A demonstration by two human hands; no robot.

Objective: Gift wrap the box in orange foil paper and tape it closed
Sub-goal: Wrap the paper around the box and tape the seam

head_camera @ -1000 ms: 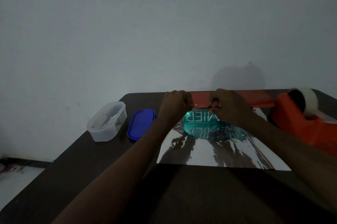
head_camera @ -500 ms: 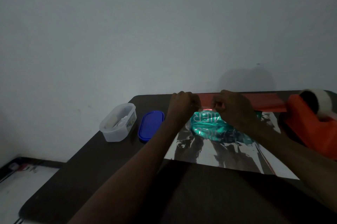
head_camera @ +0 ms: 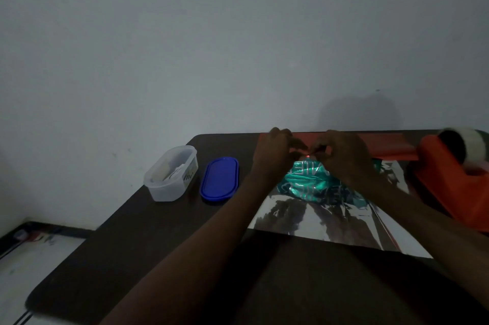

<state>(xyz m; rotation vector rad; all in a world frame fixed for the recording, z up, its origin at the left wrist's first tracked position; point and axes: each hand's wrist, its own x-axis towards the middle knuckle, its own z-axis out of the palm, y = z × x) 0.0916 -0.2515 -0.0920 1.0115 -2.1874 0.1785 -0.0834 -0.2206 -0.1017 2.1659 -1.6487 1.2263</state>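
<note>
A sheet of foil paper (head_camera: 325,221) lies silver side up on the dark table, its far edge folded over to show the orange face (head_camera: 381,143). A teal box (head_camera: 312,181) with pale lettering sits on the sheet, partly hidden by my hands and mirrored in the foil. My left hand (head_camera: 275,155) and my right hand (head_camera: 344,157) meet over the box's far side, and both pinch the orange folded edge between fingers and thumb. An orange tape dispenser (head_camera: 455,181) with a roll of clear tape stands at the right.
A clear plastic tub (head_camera: 172,173) with small items inside stands at the table's left, its blue lid (head_camera: 219,179) lying beside it. The dark table (head_camera: 148,253) ends against a grey wall. Light floor shows at the lower left.
My hands have drawn closer together at the folded orange edge over the box. The camera has shifted slightly, so the scene sits more to the right.
</note>
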